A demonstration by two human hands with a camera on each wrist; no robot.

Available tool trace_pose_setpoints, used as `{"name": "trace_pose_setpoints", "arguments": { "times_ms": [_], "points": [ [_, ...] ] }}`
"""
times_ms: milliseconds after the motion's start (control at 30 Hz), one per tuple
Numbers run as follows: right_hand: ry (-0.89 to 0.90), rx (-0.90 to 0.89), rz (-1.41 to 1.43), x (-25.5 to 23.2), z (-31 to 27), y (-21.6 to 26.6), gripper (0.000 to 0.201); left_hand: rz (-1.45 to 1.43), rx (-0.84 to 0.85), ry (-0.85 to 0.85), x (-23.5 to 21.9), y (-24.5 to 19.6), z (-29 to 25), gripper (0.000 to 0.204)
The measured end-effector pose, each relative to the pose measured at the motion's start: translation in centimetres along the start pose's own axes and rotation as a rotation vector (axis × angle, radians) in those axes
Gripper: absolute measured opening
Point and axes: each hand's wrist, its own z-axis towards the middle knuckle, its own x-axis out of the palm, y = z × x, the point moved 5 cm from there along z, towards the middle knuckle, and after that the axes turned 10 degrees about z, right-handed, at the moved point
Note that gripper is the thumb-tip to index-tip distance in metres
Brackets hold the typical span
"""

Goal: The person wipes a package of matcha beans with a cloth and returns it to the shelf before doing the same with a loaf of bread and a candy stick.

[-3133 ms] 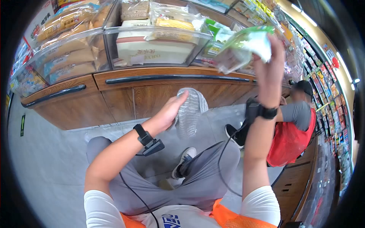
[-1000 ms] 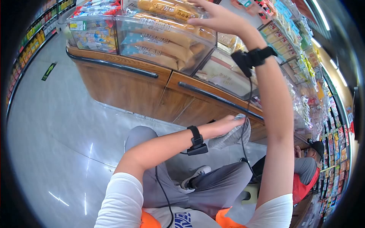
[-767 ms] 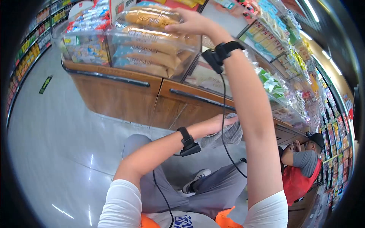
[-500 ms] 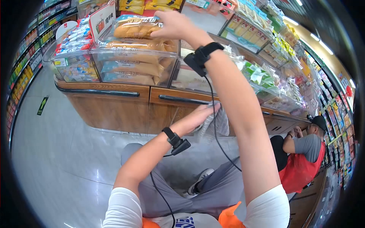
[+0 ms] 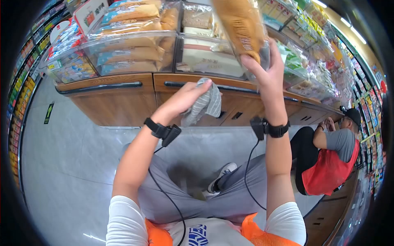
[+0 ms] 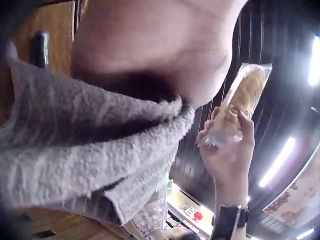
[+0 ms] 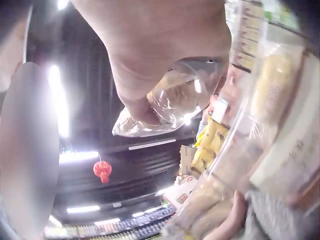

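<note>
My right hand (image 5: 269, 76) grips a long bread in a clear wrapper (image 5: 242, 30), raised in front of the display bins; the right wrist view shows the thumb and fingers round the wrapper (image 7: 175, 100). Lower and to the left, my left hand (image 5: 184, 98) pinches a grey striped cloth (image 5: 207, 100) that hangs before the wooden cabinet front. The cloth (image 6: 90, 150) fills much of the left wrist view, and beyond it the right hand (image 6: 230, 155) holds the bread (image 6: 245, 95) up. More wrapped breads (image 5: 131, 55) lie stacked in a clear bin at the left.
Clear bins with boxes (image 5: 209, 59) and other packets line the cabinet (image 5: 111, 104), which has dark handles. At the right a person in a red vest (image 5: 328, 168) crouches beside the shelves. Cables run from both wrist cameras.
My right hand has moved right from the bread stack, carrying a wrapped bread off it. My left hand has moved left and up with the cloth. The head view has shifted.
</note>
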Motion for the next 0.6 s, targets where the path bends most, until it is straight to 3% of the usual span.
{"name": "trace_pose_setpoints", "arguments": {
  "times_ms": [100,133,367,433,600],
  "points": [
    [-0.115,0.463,0.609,-0.1,-5.7,-2.8,0.055,0.137,-0.059,-0.066,-0.2,0.2,-0.6,0.057],
    [-0.102,0.553,0.687,0.1,-7.2,-3.0,0.056,0.122,-0.064,-0.069,0.0,0.4,-0.7,0.058],
    [0.047,0.776,0.991,-0.6,-14.1,-6.6,0.061,-0.239,-0.082,-0.232,0.6,1.3,0.0,0.059],
    [0.044,0.811,0.967,-0.9,-15.0,-7.0,0.062,-0.379,-0.067,-0.310,1.2,0.8,0.3,0.058],
    [0.025,0.856,0.972,-1.2,-16.4,-7.8,0.059,-0.506,0.045,-0.301,1.2,0.8,1.2,0.057]
  ]
}}
